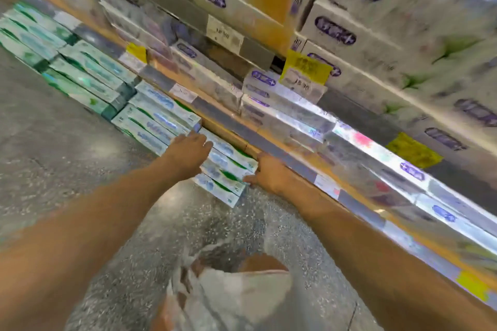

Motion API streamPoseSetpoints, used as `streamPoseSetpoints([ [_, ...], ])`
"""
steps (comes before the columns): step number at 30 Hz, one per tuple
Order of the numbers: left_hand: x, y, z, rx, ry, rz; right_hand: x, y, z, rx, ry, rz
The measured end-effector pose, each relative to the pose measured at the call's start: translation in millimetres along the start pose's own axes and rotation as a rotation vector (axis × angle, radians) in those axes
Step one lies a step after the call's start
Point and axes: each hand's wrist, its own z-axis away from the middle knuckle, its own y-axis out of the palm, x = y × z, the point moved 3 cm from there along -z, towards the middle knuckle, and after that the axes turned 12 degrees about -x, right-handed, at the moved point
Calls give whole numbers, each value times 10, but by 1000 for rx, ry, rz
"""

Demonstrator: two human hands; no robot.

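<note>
Speckled grey stone floor (67,142) takes up the whole seven to nine o'clock side; stacks of flat white-and-green cardboard boxes (88,75) sit on it in a row from ten o'clock in towards the middle, right along the long wood-edged shelf rail (269,140); big white cardboard cartons with purple oval logos (376,21) piled up at one to two o'clock; yellow paper price tag (305,70) hanging just below them; white paper price label (224,32) at twelve, way too blurry to read.

1. The speckled grey floor (67,169) carries stacks of white-and-green boxes (150,115), set in a row just beside the shelf base.
2. The shelf (236,133) holds white boxes with purple logos (349,32).
</note>
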Motion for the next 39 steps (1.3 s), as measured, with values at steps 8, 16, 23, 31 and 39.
streamPoseSetpoints([
  [8, -216, 1171, -1100, -69, 139, -141, -292, 1113, -1047, -159, -143, 119],
  [16, -367, 1432, -1366, -269, 208, -191, -254, 1447, -1227, -410, -135, 406],
  [23, -394, 1247, -1271, -312, 206, -117, -292, 1249, -1094, -371, -70, 290],
  [31, 31, -343, -317, -321, 181, -75, 527, -176, -198, -231, -253, 263],
  [39, 1231, -2816, 1597, -475, -121, -7, 2740, -2325, 1161, -291, -622, 365],
])
